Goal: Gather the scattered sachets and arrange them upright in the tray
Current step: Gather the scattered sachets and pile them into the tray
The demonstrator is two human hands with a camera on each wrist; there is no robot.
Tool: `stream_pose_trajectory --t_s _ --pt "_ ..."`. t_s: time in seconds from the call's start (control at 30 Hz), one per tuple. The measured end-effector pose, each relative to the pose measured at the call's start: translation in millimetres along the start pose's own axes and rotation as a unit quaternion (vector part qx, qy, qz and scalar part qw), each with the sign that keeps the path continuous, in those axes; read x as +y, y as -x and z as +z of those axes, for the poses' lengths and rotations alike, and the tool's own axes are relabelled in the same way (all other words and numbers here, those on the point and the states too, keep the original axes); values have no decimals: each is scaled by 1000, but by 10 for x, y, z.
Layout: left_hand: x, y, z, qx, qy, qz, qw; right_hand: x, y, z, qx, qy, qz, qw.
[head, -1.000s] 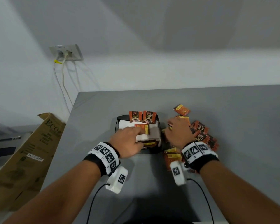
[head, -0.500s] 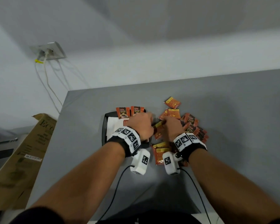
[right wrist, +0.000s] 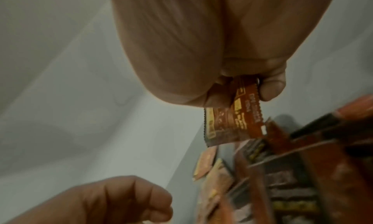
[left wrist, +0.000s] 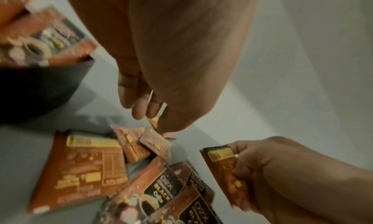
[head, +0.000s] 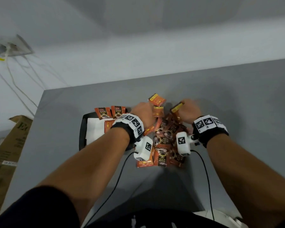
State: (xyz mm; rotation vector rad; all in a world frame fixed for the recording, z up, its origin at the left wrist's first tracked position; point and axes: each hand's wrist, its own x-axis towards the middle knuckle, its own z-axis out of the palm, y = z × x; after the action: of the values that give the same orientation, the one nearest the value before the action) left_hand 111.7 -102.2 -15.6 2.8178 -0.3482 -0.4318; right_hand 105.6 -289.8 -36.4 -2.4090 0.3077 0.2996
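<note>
A black tray with a white paper liner sits on the grey table, two orange-and-black sachets standing upright at its back edge. Right of it lies a pile of several loose sachets. My left hand hovers over the pile's near-tray side. In the left wrist view its curled fingers pinch a sachet seen only edge-on. My right hand is raised over the pile's far right and grips one sachet between thumb and fingers, its yellow band sticking out.
A cardboard box leans beside the table's left edge. A wall socket with white cables is on the wall at far left. Bare grey table stretches right of the pile. Black wrist-camera cables trail toward me.
My left hand left the tray and moved right onto the pile. My right hand picked a sachet off the pile and lifted it to the right.
</note>
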Motion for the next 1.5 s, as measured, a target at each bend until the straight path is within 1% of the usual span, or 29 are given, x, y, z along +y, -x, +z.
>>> stream_pose_trajectory --t_s 0.1,0.2,0.33,0.37,0.47,0.53,0.57,0.67,0.73,0.77,0.87,0.97,1.07,1.13,1.2,1.27,1.33,1.43,1.5 --pt "63 -208 173 -32 -5 -19 999 10 114 -45 -28 35 -9 999" --pt "105 -355 369 -16 -12 -47 999 58 245 -14 -47 58 -16 997" --pt "127 -487 504 5 -32 -61 998 117 345 181 -66 104 -94 988" --pt "134 -511 517 9 -37 -60 997 131 354 251 -68 107 -96 987" --pt "177 -570 556 9 -41 -71 997 203 416 400 -50 97 -48 993" --pt "178 -600 579 4 -25 -92 995 239 440 441 -28 101 -34 994" --pt "173 -607 579 5 -8 -101 995 252 442 450 -15 106 -39 993" --pt "127 -602 552 18 47 -118 992 217 473 455 24 143 -105 984" --pt "102 -598 549 22 61 -119 991 181 505 433 36 158 -132 978" --pt "101 -593 544 21 59 -119 991 174 513 430 35 150 -131 979" --pt "100 -575 548 10 19 -112 994 123 535 360 7 105 -104 989" --pt "107 -547 495 0 12 -99 995 124 507 316 -11 92 -107 990" --pt "84 -506 363 -4 28 -68 997 121 511 226 -25 72 -94 993" --pt "42 -445 268 -17 22 -43 999 125 517 127 -13 51 -81 995" --pt "48 -316 211 -60 51 -47 996 135 543 0 -1 9 -66 998" --pt "119 -140 233 -118 24 -20 992 160 572 -116 -1 -23 -59 998" --pt "199 -40 359 -151 -9 -4 989 224 610 -200 -2 -52 -41 998" --pt "312 61 509 -122 -22 -13 992 344 716 -238 -18 -104 -18 994" --pt "332 91 571 -95 -30 -18 995 421 792 -161 -37 -86 -13 996"
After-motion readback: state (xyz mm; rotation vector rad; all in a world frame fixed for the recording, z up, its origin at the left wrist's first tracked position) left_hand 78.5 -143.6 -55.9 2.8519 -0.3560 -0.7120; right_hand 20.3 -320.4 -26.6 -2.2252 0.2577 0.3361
